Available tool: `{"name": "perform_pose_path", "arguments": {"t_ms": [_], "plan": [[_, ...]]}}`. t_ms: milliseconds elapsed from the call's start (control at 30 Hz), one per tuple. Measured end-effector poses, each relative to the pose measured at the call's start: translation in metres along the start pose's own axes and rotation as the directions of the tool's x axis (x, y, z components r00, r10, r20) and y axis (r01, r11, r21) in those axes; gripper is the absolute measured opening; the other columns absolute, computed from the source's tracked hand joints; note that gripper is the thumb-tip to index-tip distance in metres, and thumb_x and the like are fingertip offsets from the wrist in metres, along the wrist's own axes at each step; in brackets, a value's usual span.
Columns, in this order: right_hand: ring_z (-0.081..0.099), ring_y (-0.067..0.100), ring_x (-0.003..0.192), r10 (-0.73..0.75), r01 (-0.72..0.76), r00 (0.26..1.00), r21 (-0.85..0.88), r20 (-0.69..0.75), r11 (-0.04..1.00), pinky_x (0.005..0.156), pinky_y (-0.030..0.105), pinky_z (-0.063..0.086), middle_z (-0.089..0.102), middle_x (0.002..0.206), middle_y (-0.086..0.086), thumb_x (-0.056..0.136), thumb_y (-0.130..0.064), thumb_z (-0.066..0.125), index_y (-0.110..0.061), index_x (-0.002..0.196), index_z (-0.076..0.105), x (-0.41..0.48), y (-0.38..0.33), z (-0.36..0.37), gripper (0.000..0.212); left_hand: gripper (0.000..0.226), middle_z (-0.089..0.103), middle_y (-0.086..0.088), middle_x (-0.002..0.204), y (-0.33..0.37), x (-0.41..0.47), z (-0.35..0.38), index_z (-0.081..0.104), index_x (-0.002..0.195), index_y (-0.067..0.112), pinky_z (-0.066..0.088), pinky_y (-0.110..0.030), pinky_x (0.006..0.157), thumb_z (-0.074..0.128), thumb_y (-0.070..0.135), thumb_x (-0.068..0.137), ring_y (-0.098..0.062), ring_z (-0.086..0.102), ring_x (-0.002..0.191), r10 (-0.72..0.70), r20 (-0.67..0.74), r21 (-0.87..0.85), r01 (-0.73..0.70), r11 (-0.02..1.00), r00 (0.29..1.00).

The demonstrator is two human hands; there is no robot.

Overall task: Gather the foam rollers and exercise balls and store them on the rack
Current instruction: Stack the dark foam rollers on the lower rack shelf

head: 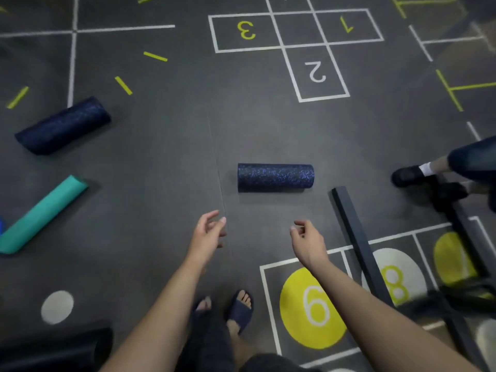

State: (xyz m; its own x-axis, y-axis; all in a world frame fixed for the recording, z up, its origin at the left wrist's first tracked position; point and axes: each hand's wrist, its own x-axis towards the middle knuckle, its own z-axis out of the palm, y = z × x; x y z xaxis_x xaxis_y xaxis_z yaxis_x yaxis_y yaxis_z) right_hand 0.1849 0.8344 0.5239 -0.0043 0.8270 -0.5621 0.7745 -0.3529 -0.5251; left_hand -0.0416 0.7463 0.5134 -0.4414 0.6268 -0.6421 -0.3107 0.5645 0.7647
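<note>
A short dark blue speckled foam roller (275, 177) lies on the grey gym floor straight ahead. My left hand (208, 232) and my right hand (307, 237) are stretched out just short of it, both empty with loosely curled fingers. A longer dark blue half-round roller (63, 126) lies at the far left. A teal half-round roller (43, 214) lies below it, near the left edge. Another black roller (53, 350) shows at the bottom left corner.
A black metal frame bar (357, 237) runs along the floor on my right, with more frame (467, 288) behind it. Another person's foot in a black shoe (408, 175) stands at the right. The floor carries hopscotch lines and numbered circles. My sandalled feet (239, 307) are below.
</note>
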Motion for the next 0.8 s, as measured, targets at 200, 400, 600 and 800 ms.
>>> {"name": "perform_pose_path", "arguments": {"t_ms": [200, 400, 600, 800], "plan": [[0.062, 0.031, 0.113, 0.081, -0.083, 0.996, 0.069, 0.030, 0.994, 0.099, 0.035, 0.043, 0.070, 0.115, 0.013, 0.101, -0.024, 0.055, -0.007, 0.130, 0.059, 0.124, -0.013, -0.015, 0.034, 0.035, 0.064, -0.004, 0.093, 0.023, 0.106, 0.058, 0.051, 0.135, 0.009, 0.050, -0.027, 0.056, 0.059, 0.019, 0.102, -0.015, 0.061, 0.074, -0.125, -0.074, 0.023, 0.127, 0.992, 0.989], [0.062, 0.033, 0.115, 0.250, -0.255, 0.966, 0.113, 0.059, 0.960, 0.101, 0.037, 0.043, 0.066, 0.123, 0.016, 0.100, -0.029, 0.060, -0.003, 0.132, 0.055, 0.264, 0.019, -0.024, 0.042, 0.039, 0.065, -0.006, 0.092, 0.016, 0.233, 0.134, 0.051, 0.135, 0.007, 0.049, -0.032, 0.065, 0.061, 0.025, 0.101, -0.015, 0.060, 0.076, -0.269, -0.088, 0.048, 0.273, 0.961, 0.959], [0.051, 0.036, 0.133, 0.312, -0.316, 0.948, 0.068, 0.054, 0.946, 0.110, 0.039, 0.037, 0.053, 0.143, 0.023, 0.096, -0.038, 0.065, 0.002, 0.141, 0.047, 0.421, 0.069, -0.015, 0.063, 0.044, 0.063, -0.007, 0.112, -0.017, 0.370, 0.201, 0.052, 0.135, 0.009, 0.049, -0.034, 0.075, 0.063, 0.033, 0.099, -0.016, 0.061, 0.094, -0.289, -0.158, 0.080, 0.304, 0.949, 0.944], [0.035, 0.034, 0.147, 0.352, -0.350, 0.936, 0.133, 0.005, 0.927, 0.121, 0.042, 0.029, 0.035, 0.157, 0.023, 0.084, -0.056, 0.074, 0.002, 0.154, 0.029, 0.594, 0.132, 0.044, 0.101, 0.066, 0.048, -0.005, 0.153, -0.100, 0.520, 0.225, 0.041, 0.151, 0.012, 0.034, -0.039, 0.119, 0.063, 0.044, 0.097, -0.020, 0.048, 0.137, -0.244, -0.291, 0.200, 0.308, 0.930, 0.925]]}}
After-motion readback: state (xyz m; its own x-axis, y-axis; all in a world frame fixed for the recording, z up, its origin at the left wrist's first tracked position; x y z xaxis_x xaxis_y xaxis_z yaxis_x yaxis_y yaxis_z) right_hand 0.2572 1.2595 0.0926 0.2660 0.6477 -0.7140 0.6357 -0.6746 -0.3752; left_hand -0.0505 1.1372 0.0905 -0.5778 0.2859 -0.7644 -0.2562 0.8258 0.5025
